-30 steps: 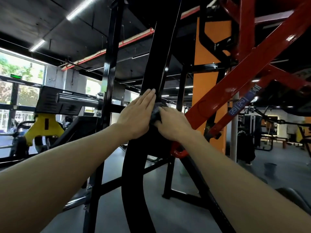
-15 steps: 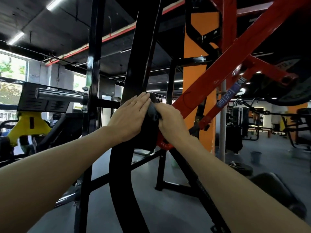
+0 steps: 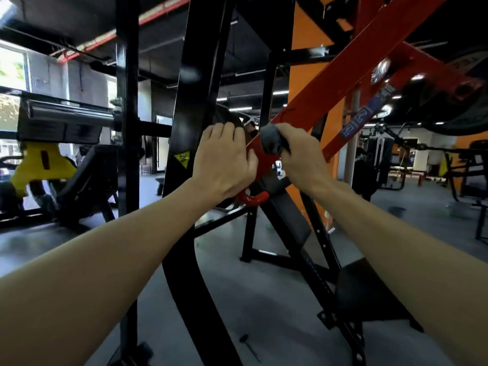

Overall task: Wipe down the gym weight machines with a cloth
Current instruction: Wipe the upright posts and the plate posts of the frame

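A weight machine fills the view: a curved black upright [image 3: 192, 107] in the middle and a red lever arm [image 3: 340, 67] slanting up to the right. My right hand [image 3: 303, 159] is shut on a bunched dark grey cloth [image 3: 270, 140] and presses it against the lower end of the red arm. My left hand [image 3: 225, 159] lies with curled fingers on the right edge of the black upright, just left of the red arm's hooked end [image 3: 253, 198]. The two hands are a short gap apart.
An orange pillar [image 3: 306, 83] stands behind the red arm. A black rack post [image 3: 128, 128] with a steel bar [image 3: 68, 114] is at the left, with a yellow machine part [image 3: 42, 165] beyond it. A black padded seat [image 3: 364, 294] sits low right. More machines stand far right.
My right hand has carried the cloth off the black upright, rightwards onto the red lever arm. My left hand's fingers have curled from flat. The view has shifted slightly.
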Tool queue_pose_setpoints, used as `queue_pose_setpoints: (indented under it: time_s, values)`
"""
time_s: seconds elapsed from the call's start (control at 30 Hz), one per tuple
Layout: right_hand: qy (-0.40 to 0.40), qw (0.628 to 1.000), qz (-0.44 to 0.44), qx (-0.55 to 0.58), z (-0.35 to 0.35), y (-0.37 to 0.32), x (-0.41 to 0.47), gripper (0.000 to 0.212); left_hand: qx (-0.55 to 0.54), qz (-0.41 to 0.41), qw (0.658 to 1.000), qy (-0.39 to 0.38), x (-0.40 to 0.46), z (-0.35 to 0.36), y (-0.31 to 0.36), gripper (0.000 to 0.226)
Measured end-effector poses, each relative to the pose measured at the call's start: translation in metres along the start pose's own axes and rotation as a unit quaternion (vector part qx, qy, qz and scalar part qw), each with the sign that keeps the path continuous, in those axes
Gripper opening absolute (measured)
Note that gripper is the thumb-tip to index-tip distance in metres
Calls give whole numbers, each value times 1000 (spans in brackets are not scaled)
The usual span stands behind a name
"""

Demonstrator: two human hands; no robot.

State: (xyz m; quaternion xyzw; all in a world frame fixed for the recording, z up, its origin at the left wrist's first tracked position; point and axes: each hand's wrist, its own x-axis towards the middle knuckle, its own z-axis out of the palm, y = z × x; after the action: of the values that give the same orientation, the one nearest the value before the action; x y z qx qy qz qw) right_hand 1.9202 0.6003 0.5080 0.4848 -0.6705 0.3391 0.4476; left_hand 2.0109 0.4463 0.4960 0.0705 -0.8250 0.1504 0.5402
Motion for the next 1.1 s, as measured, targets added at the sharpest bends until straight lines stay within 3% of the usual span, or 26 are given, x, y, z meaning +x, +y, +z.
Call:
queue_pose_setpoints:
  time_s: [0.1,0.27,0.43,0.53,0.6,0.7,0.77,0.83,0.9,0.97,1.1]
  values:
    - [-45,999,-30,3,6,-4,18,33,3,-25,999,-32,1,-1,7,44]
    - [-165,985,-42,32,3,-16,45,39,0,12,995,-95,3,-18,-1,51]
    - [-349,936,-25,33,-16,-15,80,23,-14,19,981,-194,16,-43,-3,59]
    - [-399,916,-21,27,-31,-14,99,22,1,35,957,-287,38,-58,-12,54]
    - [-417,908,19,41,-46,-15,115,22,-25,25,942,-333,61,-69,-18,34]
    - [-432,898,63,58,-61,-15,138,18,-157,-88,919,-352,91,-83,-24,20]
    - [-421,902,69,62,-65,-13,151,18,-242,-157,890,-353,110,-87,-29,35]
    - [-410,905,81,77,-73,-15,170,18,-349,-199,838,-370,134,-100,-33,55]
    - [-401,904,104,100,-84,-19,191,12,-421,-215,797,-376,158,-113,-36,62]
    - [-398,897,132,140,-97,-25,209,7,-447,-237,777,-373,177,-121,-38,67]
    - [-384,875,208,210,-117,-34,237,8,-450,-312,763,-344,204,-129,-43,33]
